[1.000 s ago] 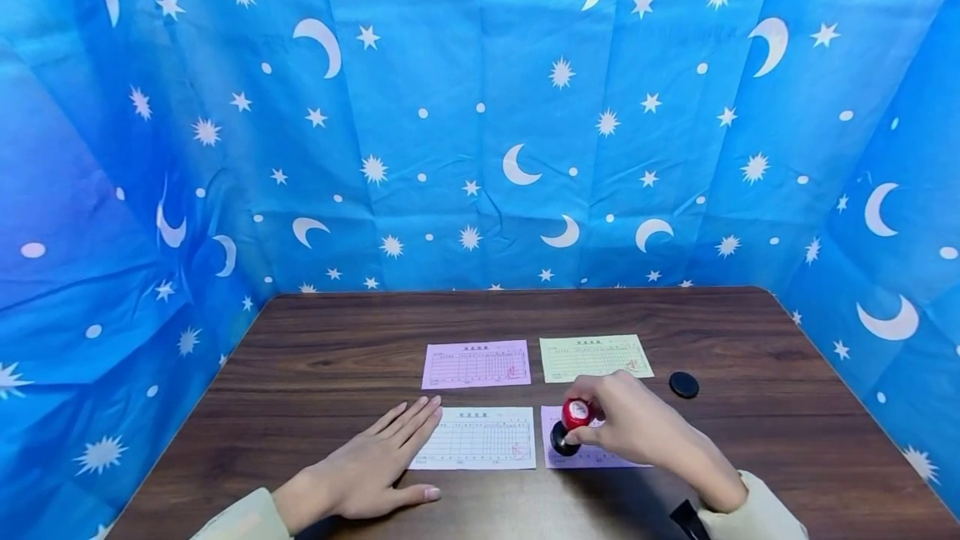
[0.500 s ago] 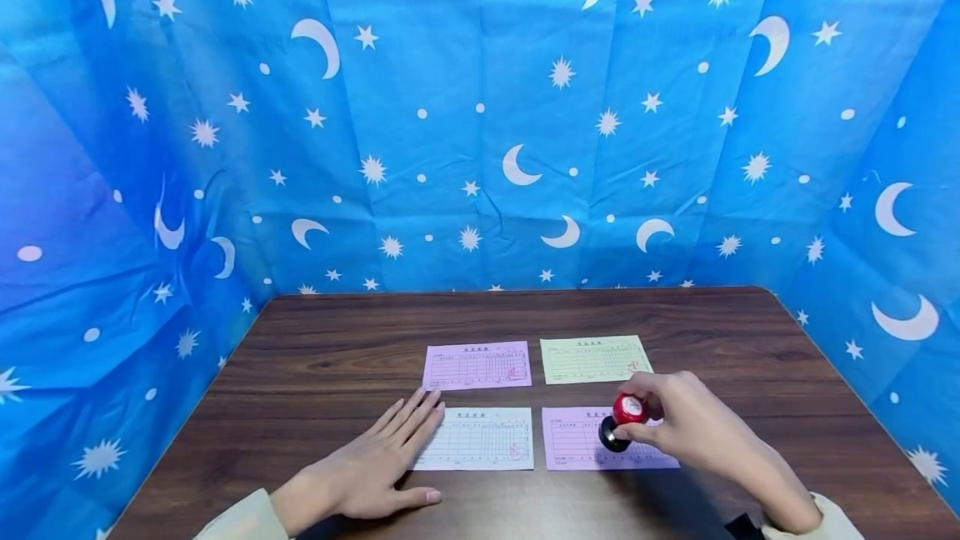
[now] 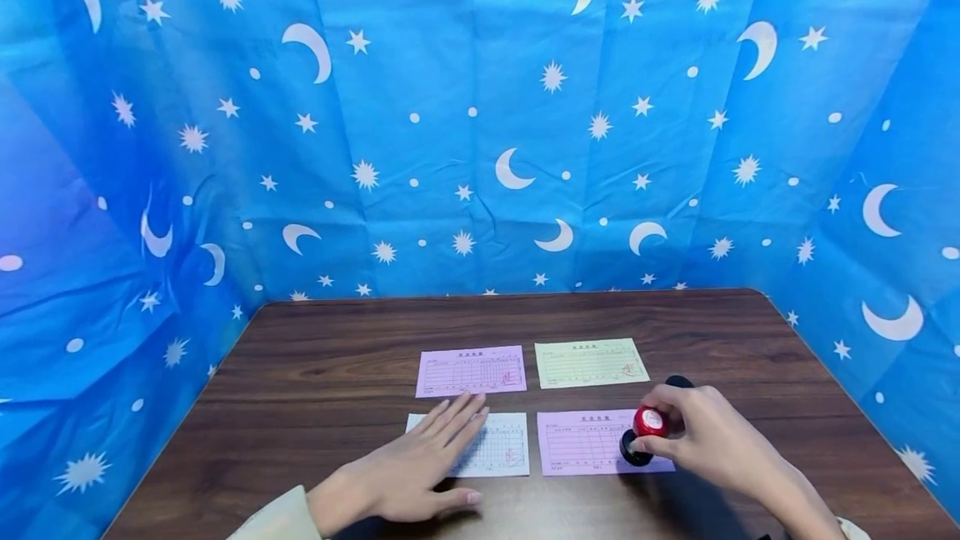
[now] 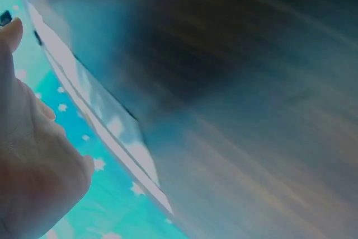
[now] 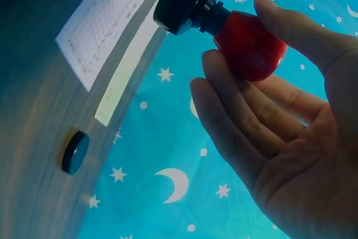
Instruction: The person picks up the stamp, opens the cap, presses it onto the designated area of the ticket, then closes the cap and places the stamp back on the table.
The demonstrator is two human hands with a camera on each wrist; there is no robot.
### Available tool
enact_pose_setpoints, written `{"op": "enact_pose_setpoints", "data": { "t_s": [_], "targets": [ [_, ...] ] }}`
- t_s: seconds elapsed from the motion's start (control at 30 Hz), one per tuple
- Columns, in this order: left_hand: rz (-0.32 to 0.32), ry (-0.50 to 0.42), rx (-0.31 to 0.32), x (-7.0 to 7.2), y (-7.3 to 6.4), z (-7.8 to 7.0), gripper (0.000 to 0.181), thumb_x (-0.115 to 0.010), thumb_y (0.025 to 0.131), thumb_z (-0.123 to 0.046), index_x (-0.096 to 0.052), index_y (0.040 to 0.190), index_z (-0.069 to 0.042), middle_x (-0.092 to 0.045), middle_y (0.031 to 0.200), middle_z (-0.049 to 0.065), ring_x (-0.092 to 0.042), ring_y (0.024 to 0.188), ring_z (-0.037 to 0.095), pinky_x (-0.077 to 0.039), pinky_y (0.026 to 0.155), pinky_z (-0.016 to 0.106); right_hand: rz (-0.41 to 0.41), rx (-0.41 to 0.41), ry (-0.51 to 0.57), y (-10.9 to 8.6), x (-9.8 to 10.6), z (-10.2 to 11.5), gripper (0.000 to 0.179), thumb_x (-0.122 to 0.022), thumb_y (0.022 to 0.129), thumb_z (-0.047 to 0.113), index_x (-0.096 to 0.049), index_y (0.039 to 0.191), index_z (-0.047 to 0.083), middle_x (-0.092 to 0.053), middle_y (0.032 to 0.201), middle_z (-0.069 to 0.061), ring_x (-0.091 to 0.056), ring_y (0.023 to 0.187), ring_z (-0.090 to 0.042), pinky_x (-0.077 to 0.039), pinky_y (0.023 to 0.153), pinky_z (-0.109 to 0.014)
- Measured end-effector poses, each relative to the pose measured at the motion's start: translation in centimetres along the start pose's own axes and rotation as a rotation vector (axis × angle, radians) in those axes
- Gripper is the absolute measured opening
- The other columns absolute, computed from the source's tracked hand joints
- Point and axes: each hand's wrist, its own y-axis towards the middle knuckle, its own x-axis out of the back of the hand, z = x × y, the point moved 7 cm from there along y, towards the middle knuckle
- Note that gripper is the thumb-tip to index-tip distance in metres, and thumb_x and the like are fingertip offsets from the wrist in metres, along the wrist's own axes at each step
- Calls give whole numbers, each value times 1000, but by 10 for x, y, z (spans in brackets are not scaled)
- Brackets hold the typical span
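Observation:
My right hand [image 3: 720,448] pinches a stamp [image 5: 249,46] by its round red handle; its black base hovers over the right part of the near purple slip [image 3: 577,444]. In the right wrist view the base stands apart from the paper. My left hand [image 3: 420,469] lies with straight fingers over the left part of a white slip [image 3: 491,450], hiding that side. A red mark shows at the white slip's lower right. The purple slip's right end is covered by the stamp and my right hand.
Behind lie another purple slip [image 3: 471,371] and a pale green slip [image 3: 591,363], both bearing red marks. A round black cap [image 5: 75,153] rests on the brown table [image 3: 337,332], partly behind my right hand in the head view. Blue star-and-moon cloth [image 3: 480,148] surrounds the table.
My right hand has carried the stamp rightward across the near purple slip, from its left part to its right. My left hand has slid right, farther over the white slip.

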Motion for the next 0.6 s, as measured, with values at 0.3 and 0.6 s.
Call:
{"op": "enact_pose_setpoints", "data": {
  "t_s": [0.3,0.6],
  "targets": [
    [-7,91,-112,5,42,-35,87,-38,108,-64,-11,170,-9,-7,180,10,-8,167,29,-20,134,52,-23,-6,-9,-6,0,-8,41,-93,78,34,-75,107,10,-73,89,6,-58,72,1,-56,63,-14],
    [15,191,-136,-4,69,-41,89,-29,106,-71,-17,169,-9,-12,179,10,-11,167,29,-20,135,48,-24,-19,9,-14,-2,-16,40,-93,79,33,-75,108,11,-74,89,7,-61,72,3,-57,65,-15]
  ]
}}
